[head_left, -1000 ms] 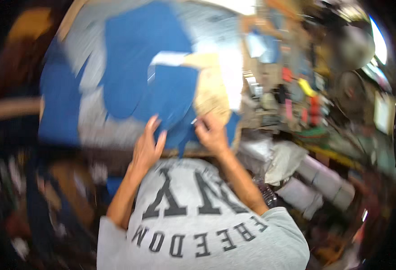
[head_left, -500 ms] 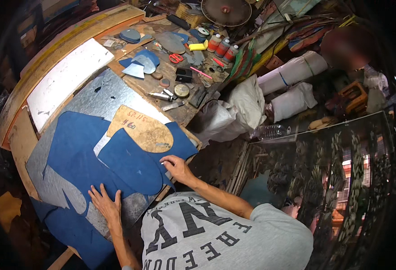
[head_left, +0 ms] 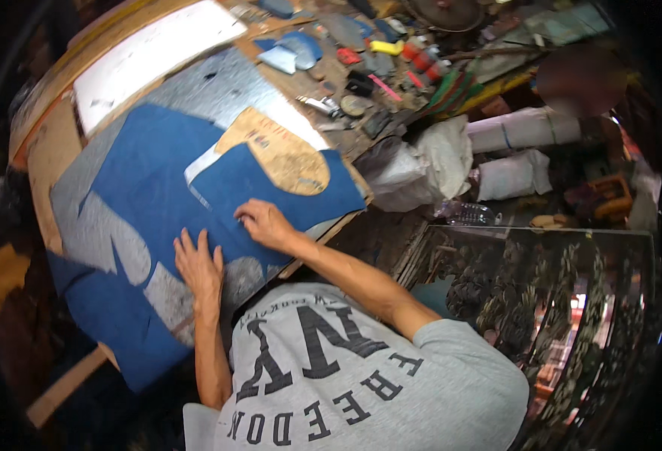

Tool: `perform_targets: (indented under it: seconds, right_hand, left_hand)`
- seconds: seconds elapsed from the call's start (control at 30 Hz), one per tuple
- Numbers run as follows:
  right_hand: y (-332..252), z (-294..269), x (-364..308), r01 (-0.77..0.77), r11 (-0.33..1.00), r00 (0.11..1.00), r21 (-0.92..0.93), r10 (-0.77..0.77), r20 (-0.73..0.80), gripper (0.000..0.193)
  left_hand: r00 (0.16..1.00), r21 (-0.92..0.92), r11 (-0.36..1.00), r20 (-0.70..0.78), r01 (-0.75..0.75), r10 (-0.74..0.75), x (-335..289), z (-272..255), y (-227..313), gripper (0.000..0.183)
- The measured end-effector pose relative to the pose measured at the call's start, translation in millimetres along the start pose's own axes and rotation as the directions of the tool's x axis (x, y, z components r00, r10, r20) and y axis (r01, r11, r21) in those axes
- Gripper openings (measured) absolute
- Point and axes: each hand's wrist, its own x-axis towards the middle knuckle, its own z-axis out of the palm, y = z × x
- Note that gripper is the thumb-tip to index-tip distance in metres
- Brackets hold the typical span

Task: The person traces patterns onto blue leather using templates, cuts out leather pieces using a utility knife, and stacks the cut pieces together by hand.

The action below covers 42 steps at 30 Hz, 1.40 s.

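Observation:
A large blue sheet, leather-like, lies on a grey board on the workbench. On its right part rests a tan card pattern with handwritten marks and a rounded end. A smaller blue piece overlaps the sheet below the card, beside a pale strip. My left hand is spread flat, fingers on the sheet's near edge. Over the blue material my right hand is closed, thumb and fingers drawn together; whatever they hold is too small to name.
Farther up the bench are red-handled scissors, a round tin, a black box and several bottles. White sacks stand right of the bench. More blue material hangs off the near left edge.
The whole view has shifted, bringing the bench higher and rightward. Relative to the card pattern, my right hand has moved left, from the blue piece's right edge to over the material.

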Motion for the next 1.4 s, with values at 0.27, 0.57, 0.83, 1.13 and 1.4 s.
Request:
perform_targets:
  seconds: [0.27,0.57,0.83,1.13,1.4]
  right_hand:
    - [-4.3,8.9,15.6,-0.028,0.999,0.999,0.030,0.027,0.048,0.017]
    - [-34.6,35.0,34.9,-0.182,0.948,0.978,0.262,0.147,0.149,0.016]
    - [-53.9,86.1,45.8,0.153,0.981,0.967,0.118,-0.173,0.189,0.013]
    - [-44.9,90.6,46.2,0.373,0.921,0.875,-0.114,-0.307,0.375,0.012]
    - [-63.0,44.2,40.5,0.068,0.997,0.982,0.045,-0.075,0.172,0.012]
  left_hand:
    - [0.996,-0.070,0.994,0.024,0.084,-0.082,11.7,-7.4,12.9,0.046]
    - [0.909,-0.778,0.558,0.038,0.288,-0.416,2.7,-13.2,-31.2,0.031]
    - [0.643,-0.834,-0.551,0.436,0.026,-0.630,-12.7,3.8,-77.0,0.033]
    - [0.745,-0.989,-0.150,0.104,0.006,-0.659,-18.8,19.1,-69.6,0.035]
    - [0.928,-0.635,0.765,-0.213,0.105,-0.305,-6.0,-10.4,-28.4,0.032]
